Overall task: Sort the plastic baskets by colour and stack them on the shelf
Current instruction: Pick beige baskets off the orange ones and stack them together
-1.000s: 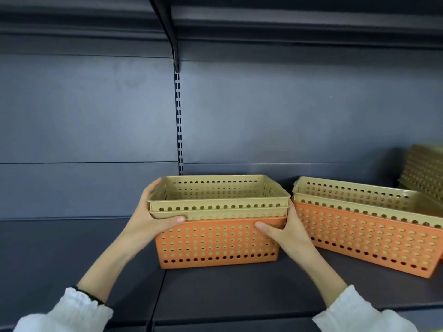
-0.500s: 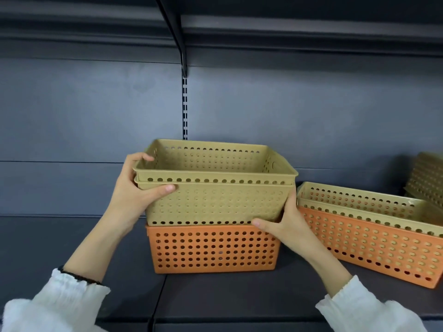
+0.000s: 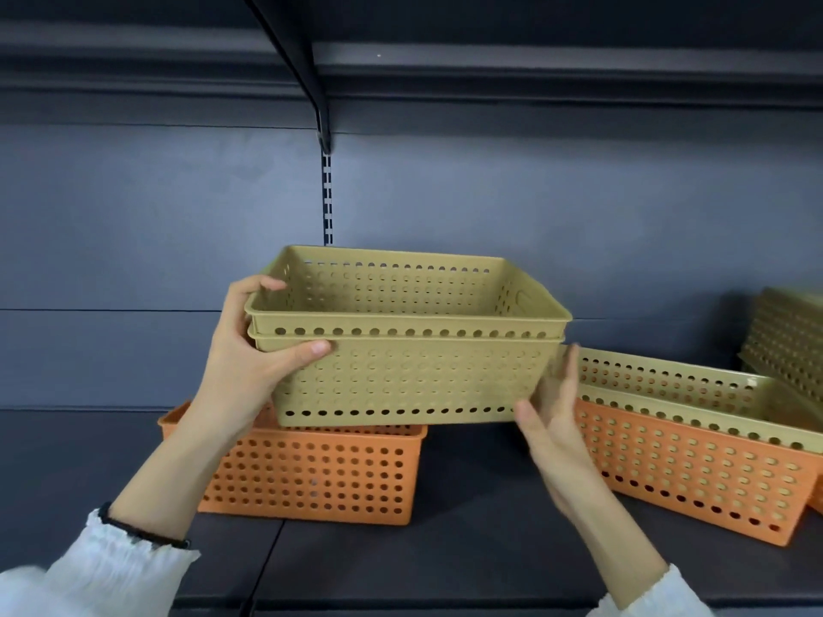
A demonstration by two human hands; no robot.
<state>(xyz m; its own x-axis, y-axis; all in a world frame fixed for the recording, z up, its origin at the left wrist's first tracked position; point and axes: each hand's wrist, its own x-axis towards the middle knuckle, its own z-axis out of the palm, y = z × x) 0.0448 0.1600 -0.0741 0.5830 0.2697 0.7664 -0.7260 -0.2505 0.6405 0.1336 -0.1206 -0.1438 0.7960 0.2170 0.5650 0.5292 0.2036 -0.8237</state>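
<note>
- Your left hand [image 3: 240,371] grips the left end of two nested khaki baskets [image 3: 409,376], with the thumb on the front wall and the fingers curled over the rim.
- Your right hand [image 3: 552,420] lies with straight fingers against the pair's right end, the thumb at the bottom corner.
- You hold the pair level over an orange basket [image 3: 311,478] that stands on the dark shelf [image 3: 467,554]. The pair overhangs its right side, and contact cannot be told.
- To your right, a long orange basket [image 3: 694,478] holds long khaki baskets [image 3: 668,387] nested inside it.
- At the right edge, another khaki basket [image 3: 788,345] leans tilted.
- A black band [image 3: 138,532] circles your left wrist above a white sleeve [image 3: 102,572].
</note>
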